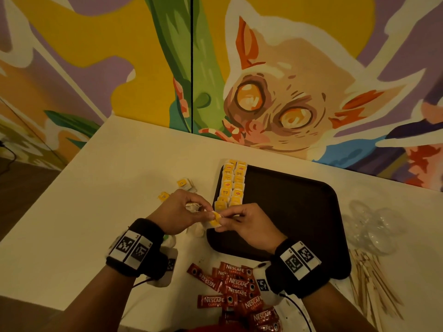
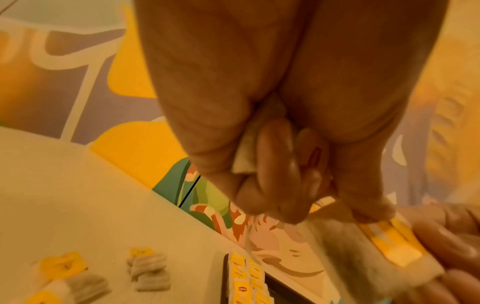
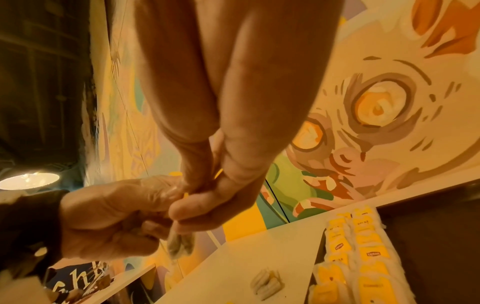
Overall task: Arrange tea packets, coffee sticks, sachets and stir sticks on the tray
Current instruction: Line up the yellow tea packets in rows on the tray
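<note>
Mural wall behind, pale table (image 1: 119,168) with a dark tray (image 1: 299,212) right of centre. Two columns of tea bags (image 1: 231,185) run along the tray's left edge, long axis front to back, yellow tags up.

Both hands are over the tray's near-left corner. The left hand (image 1: 177,212) and right hand (image 1: 249,226) both pinch one tea bag (image 1: 215,221) by fingertips, clear of the tray. The left also has a white bag tucked in its curled fingers (image 2: 275,156). Held bag's tag points roughly away and left; its exact long axis is hard to tell under the fingers.

Risks, my read:
- two-hand pinch could tear the tag or string off
- tucked bag could slip from the left
- setting down crooked knocks the near row out of line

Coffee sticks (image 1: 239,283) lie near the front edge and stir sticks (image 1: 369,279) right of the tray, fanned toward me; both still off the tray. Loose bags (image 1: 185,184) sit left.
</note>
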Available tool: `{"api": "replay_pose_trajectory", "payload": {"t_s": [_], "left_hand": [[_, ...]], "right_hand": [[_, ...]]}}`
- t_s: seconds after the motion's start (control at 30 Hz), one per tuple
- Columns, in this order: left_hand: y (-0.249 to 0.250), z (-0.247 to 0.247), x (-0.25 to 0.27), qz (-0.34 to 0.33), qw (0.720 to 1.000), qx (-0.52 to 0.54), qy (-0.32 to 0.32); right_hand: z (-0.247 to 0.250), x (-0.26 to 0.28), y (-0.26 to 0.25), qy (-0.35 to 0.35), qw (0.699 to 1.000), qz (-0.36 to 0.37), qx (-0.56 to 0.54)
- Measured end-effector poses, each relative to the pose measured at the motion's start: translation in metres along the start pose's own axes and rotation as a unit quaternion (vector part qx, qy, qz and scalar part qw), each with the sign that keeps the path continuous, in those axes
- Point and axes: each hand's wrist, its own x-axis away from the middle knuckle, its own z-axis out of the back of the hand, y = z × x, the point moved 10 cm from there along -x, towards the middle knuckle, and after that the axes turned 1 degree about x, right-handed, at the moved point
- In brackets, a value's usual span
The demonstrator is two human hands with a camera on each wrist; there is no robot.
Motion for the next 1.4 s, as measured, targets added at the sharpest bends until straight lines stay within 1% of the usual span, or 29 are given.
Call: {"api": "replay_pose_trajectory", "payload": {"t_s": [0.17,0.3,0.4,0.5,0.6,0.67,0.77,0.87,0.97,1.07,1.13,1.2,1.3,1.37,1.4], "left_hand": [[0.009,0.001,0.001,-0.038,0.999,-0.020,0.006],[0.006,0.001,0.001,-0.035,0.999,-0.037,0.004],[0.006,-0.002,0.003,-0.033,0.999,-0.027,-0.008],[0.010,-0.006,0.004,-0.033,0.999,0.003,-0.015],[0.020,-0.009,0.005,-0.033,0.997,0.069,-0.011],[0.029,-0.010,0.006,-0.047,0.993,0.104,-0.004],[0.036,-0.008,0.006,-0.057,0.986,0.157,0.023],[0.030,-0.001,0.004,-0.051,0.976,0.199,0.074],[0.028,0.002,0.004,-0.057,0.969,0.212,0.113],[0.031,0.002,0.005,-0.071,0.964,0.213,0.144],[0.030,0.000,0.006,-0.073,0.960,0.219,0.161],[0.022,0.002,0.007,-0.061,0.952,0.232,0.192],[0.006,0.005,0.009,-0.035,0.940,0.242,0.239],[-0.001,0.004,0.010,-0.025,0.940,0.233,0.249],[-0.005,0.003,0.010,-0.019,0.941,0.230,0.248]], "right_hand": [[0.012,0.005,0.000,0.018,0.999,-0.007,0.035],[0.020,0.009,-0.006,0.030,0.997,-0.002,0.066],[0.028,0.011,-0.016,0.054,0.995,0.015,0.079],[0.032,0.011,-0.026,0.074,0.995,0.044,0.049],[0.033,0.009,-0.028,0.098,0.994,0.052,0.005],[0.033,0.007,-0.026,0.121,0.991,0.053,-0.007],[0.029,0.004,-0.016,0.139,0.988,0.042,-0.042],[0.024,0.002,-0.009,0.138,0.988,0.031,-0.063],[0.019,0.001,-0.008,0.140,0.986,0.036,-0.085],[0.019,0.000,-0.006,0.157,0.981,0.043,-0.106],[0.017,-0.001,-0.006,0.154,0.982,0.044,-0.097],[0.012,0.000,-0.006,0.143,0.986,0.040,-0.080],[0.008,0.000,-0.002,0.129,0.987,0.018,-0.090],[0.006,0.000,0.002,0.125,0.988,0.011,-0.087],[0.006,0.000,0.003,0.126,0.990,0.012,-0.066]]}}
